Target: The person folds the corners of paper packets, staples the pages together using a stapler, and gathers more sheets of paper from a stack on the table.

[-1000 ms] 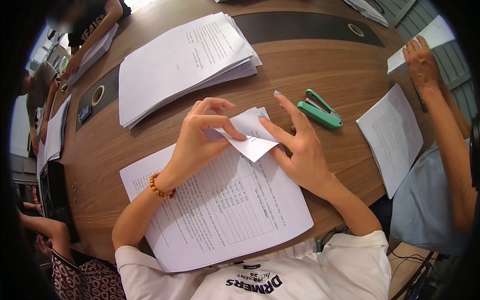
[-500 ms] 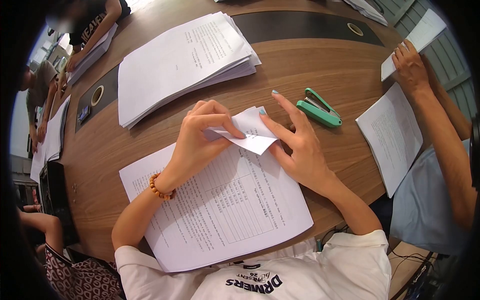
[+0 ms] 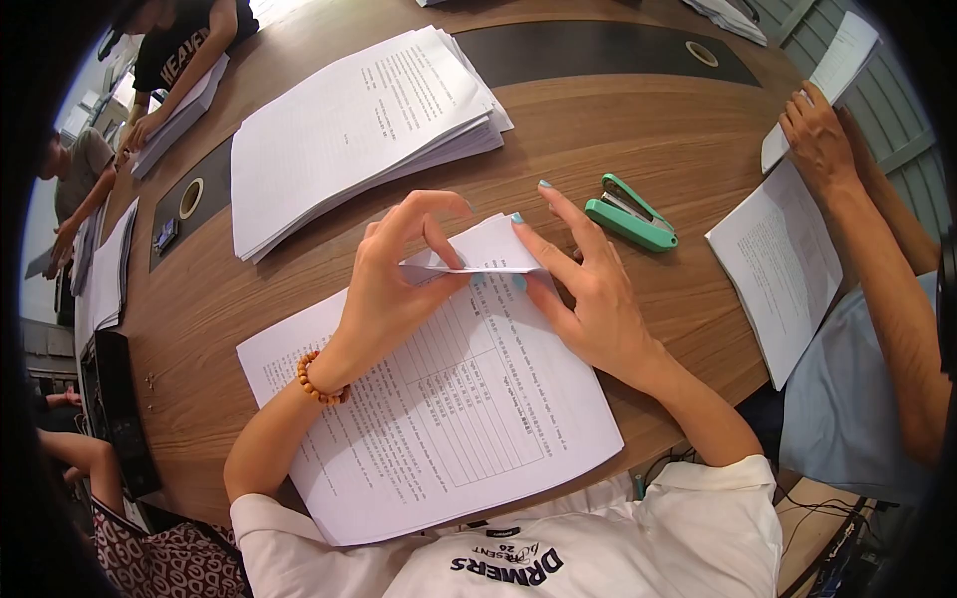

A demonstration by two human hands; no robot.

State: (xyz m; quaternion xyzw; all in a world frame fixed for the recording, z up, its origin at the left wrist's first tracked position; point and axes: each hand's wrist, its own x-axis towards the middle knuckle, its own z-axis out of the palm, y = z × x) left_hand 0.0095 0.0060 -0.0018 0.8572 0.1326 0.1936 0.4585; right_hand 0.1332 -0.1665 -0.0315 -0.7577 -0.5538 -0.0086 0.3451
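Note:
A printed paper stack [image 3: 469,429] with a table on its top page lies in front of me. Its far corner is bent up in a narrow fold. My left hand [image 3: 399,259], with a beaded bracelet [image 3: 321,379] at the wrist, pinches the left end of this fold between thumb and finger. At the fold's right end is my right hand [image 3: 588,289], its thumb against the paper and its other fingers spread over the far corner. A green stapler [image 3: 633,213] rests beyond my right hand.
A thick pile of printed sheets [image 3: 349,130] lies beyond my hands. To the right, a co-worker's hand [image 3: 819,140] holds papers over another stack [image 3: 783,269]. Other people handle papers at the far left. A black box [image 3: 118,409] stands at the left edge.
The raised paper flap has turned up into a thin edge, and both thumbs now show on its near side. At the far left, a person's hand has lifted from the papers.

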